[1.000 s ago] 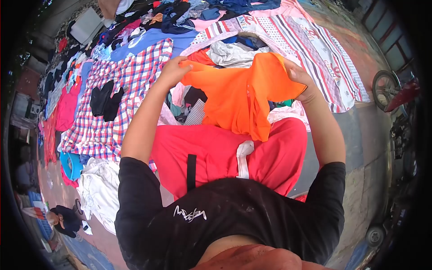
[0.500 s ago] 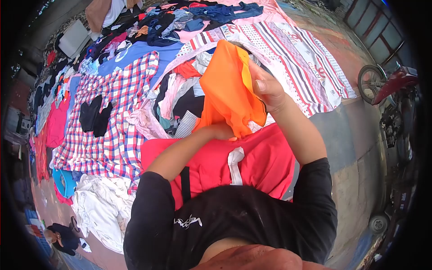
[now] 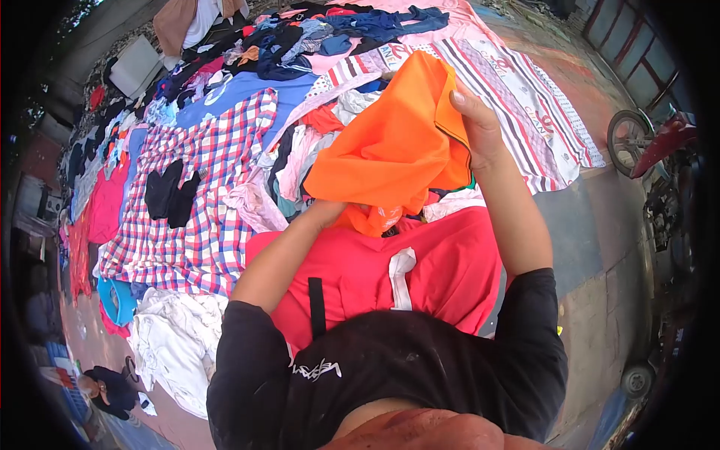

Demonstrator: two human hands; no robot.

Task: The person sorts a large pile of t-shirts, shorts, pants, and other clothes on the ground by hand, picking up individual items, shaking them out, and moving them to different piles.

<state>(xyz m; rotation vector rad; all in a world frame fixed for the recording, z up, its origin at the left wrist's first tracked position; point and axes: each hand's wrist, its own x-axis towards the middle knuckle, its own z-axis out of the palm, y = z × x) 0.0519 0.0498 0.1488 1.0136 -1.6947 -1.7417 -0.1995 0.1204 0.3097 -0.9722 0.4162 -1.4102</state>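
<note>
An orange garment (image 3: 390, 142) with a dark-edged border is spread between my two hands, above my lap. My right hand (image 3: 480, 127) is closed on its upper right edge, thumb in front. My left hand (image 3: 328, 213) holds it from below on the left, the fingers hidden by the fabric. Red cloth (image 3: 360, 262) with a white strip and a black strip covers my lap. Just beyond the garment lies a round heap of mixed clothes (image 3: 300, 154) inside a pink-rimmed cloth, partly hidden by the orange fabric.
A checked cloth (image 3: 202, 210) to the left bears a small black garment (image 3: 171, 193). White clothes (image 3: 180, 337) lie nearer. Dark clothes (image 3: 300, 45) are piled at the back, by a striped sheet (image 3: 510, 97). A motorcycle (image 3: 660, 150) stands right; a person (image 3: 109, 390) is at lower left.
The orange garment has been spread wider, its left edge shifting left along with my left hand. My right hand has moved a little to the right, still on the edge.
</note>
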